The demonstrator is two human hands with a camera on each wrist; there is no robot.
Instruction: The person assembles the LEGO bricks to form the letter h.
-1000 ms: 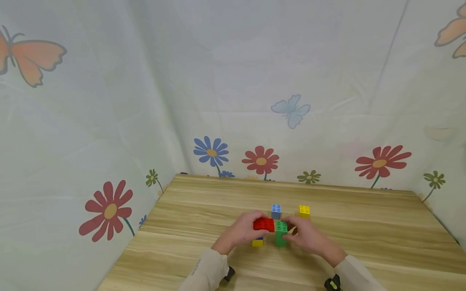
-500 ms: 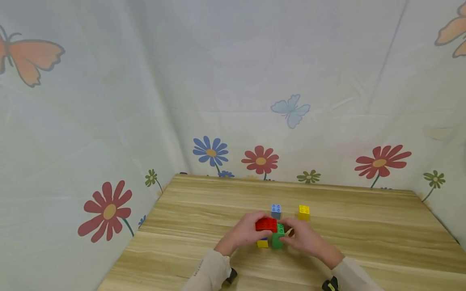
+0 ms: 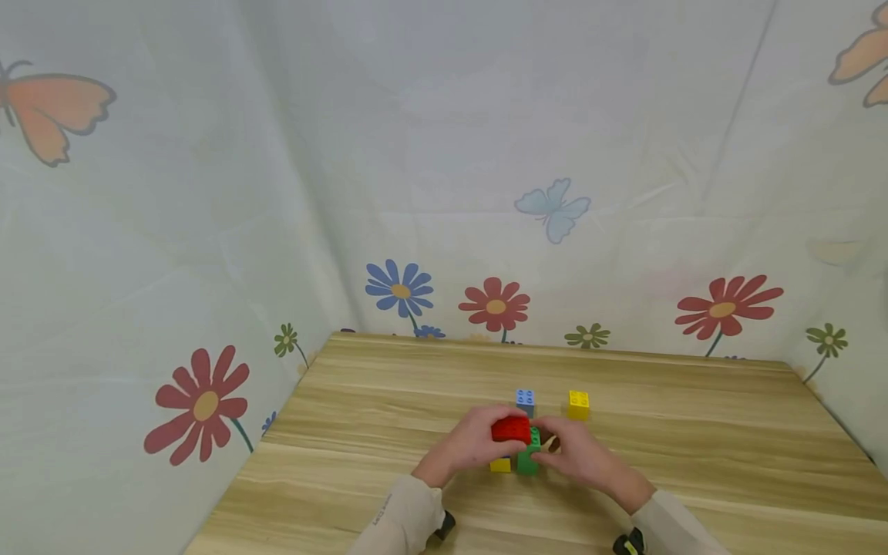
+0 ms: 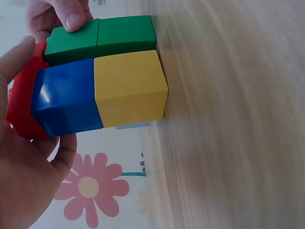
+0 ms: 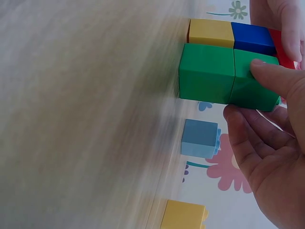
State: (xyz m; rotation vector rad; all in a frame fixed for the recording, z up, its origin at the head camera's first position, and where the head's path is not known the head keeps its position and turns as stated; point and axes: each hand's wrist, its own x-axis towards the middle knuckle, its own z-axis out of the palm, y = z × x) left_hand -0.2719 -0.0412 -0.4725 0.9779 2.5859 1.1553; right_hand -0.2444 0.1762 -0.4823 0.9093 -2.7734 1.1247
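Note:
My left hand (image 3: 472,441) grips a long red toy brick (image 3: 510,429) between thumb and fingers. Under that brick, in the left wrist view, a blue brick (image 4: 66,98) sits on a yellow brick (image 4: 131,88), which stands on the table. My right hand (image 3: 577,455) pinches the upper of two stacked green bricks (image 5: 207,74), thumb on one side and fingers on the other. The green stack stands right beside the blue and yellow one. In the head view the red brick's right end overlaps the green top, whose studs still partly show.
Behind the hands, a light blue brick (image 3: 525,399) stands on the wooden table (image 3: 388,385). Farther right is a single yellow brick (image 3: 579,404). A white curtain (image 3: 444,154) printed with flowers and butterflies hangs along the table's back and left.
My left hand has moved right with the red brick and the bricks under it, while my right hand has brought the green stack slightly left. The gap between the stacks has closed.

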